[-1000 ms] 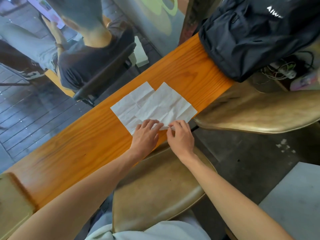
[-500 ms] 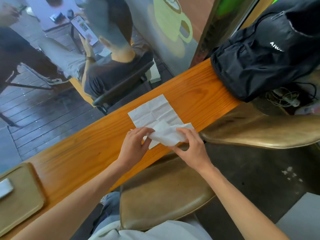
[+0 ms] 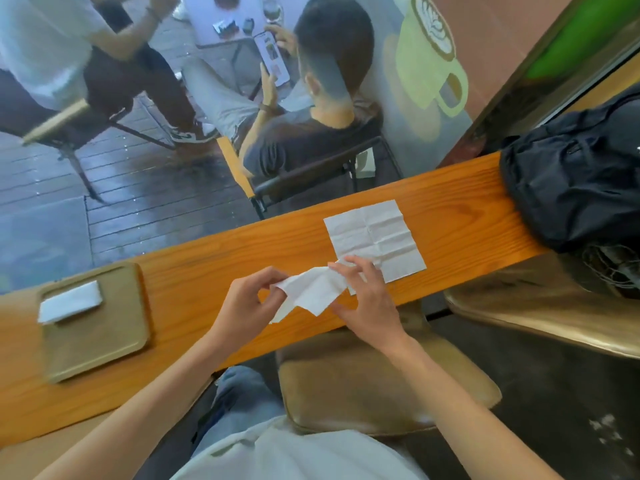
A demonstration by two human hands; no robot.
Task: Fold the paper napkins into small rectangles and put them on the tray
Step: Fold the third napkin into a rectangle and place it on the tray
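A white paper napkin (image 3: pixel 311 292) hangs crumpled above the wooden counter (image 3: pixel 214 265), held between both hands. My left hand (image 3: pixel 246 306) pinches its left end and my right hand (image 3: pixel 363 299) grips its right end. A second napkin (image 3: pixel 374 237), creased and unfolded, lies flat on the counter just behind my right hand. At the left stands a tan tray (image 3: pixel 100 344) with one folded white napkin (image 3: pixel 71 301) lying in its far left corner.
A black backpack (image 3: pixel 575 181) sits on the counter's right end. Two brown stool seats are below the counter: the near stool (image 3: pixel 381 386) and the right stool (image 3: pixel 540 313). Beyond the window, people sit on chairs.
Both hands lifted the upper napkin off the flat one and carried it left. The view swung left, bringing the tray and its folded napkin fully into sight.
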